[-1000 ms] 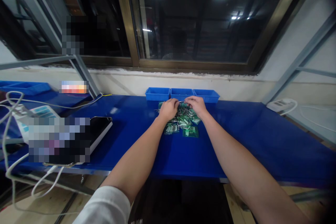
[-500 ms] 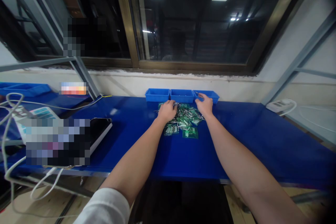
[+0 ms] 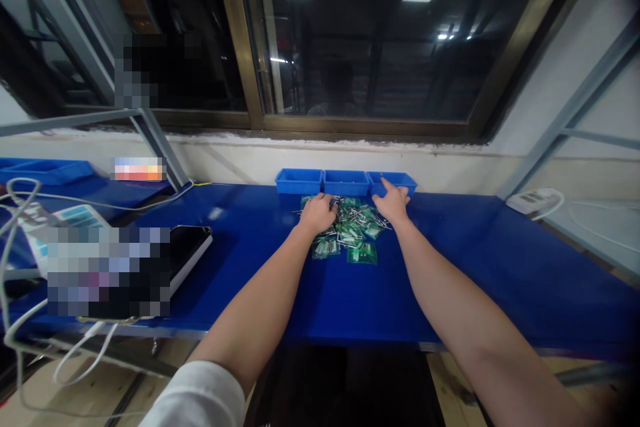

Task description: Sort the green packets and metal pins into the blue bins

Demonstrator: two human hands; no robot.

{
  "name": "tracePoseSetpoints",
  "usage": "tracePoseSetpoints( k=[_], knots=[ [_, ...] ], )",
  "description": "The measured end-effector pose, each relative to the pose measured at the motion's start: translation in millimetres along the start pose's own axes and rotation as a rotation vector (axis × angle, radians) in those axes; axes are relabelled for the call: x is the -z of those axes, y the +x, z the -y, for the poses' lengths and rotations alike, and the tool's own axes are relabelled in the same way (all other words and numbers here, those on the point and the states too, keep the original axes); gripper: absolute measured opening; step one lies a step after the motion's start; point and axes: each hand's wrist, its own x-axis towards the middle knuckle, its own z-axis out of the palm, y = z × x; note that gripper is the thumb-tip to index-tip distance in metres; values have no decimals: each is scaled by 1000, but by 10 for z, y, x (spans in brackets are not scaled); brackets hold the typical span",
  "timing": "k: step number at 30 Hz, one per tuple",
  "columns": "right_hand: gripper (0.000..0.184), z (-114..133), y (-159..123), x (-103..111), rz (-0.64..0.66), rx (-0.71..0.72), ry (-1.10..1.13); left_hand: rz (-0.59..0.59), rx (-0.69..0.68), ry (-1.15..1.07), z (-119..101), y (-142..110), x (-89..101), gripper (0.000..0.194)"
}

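Observation:
A heap of small green circuit boards with metal pins (image 3: 351,230) lies on the blue table (image 3: 350,293), in front of three blue bins (image 3: 345,181) set side by side. My left hand (image 3: 318,213) rests curled on the left of the heap, fingers closed among the pieces. At the near edge of the right-hand bin (image 3: 396,180) my right hand (image 3: 393,203) reaches out, fingers stretched and apart, nothing seen in it.
A dark flat device (image 3: 187,247) and white cables (image 3: 30,320) lie at the table's left. A white power strip (image 3: 533,200) sits at the far right. A window and wall run behind the bins. Another blue tray (image 3: 45,169) stands far left.
My right hand left the heap and moved right and back to the right-hand bin, where its fingers have spread. My left hand stayed on the heap.

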Motion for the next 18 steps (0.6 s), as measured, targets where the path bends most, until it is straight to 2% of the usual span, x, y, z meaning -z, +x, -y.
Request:
tracePoseSetpoints(
  k=[5, 8, 10, 12, 15, 18],
  knots=[
    [67, 9, -19, -30, 51, 26, -66, 12, -5, -13, -9, -2, 7, 31],
    [66, 19, -28, -42, 25, 19, -54, 11, -5, -20, -11, -1, 3, 32],
    [57, 38, -30, -36, -31, 21, -26, 12, -9, -24, -12, 0, -2, 34],
    [40, 69, -33, -18, -41, 57, 20, 15, -22, -25, -11, 2, -8, 34],
    [21, 134, -51, 15, 98, 142, 128, 8, -45, -23, -10, 4, -16, 33],
    [14, 203, -88, 36, 261, 204, 164, 4, -53, -17, -8, 5, -18, 32]
  ],
)
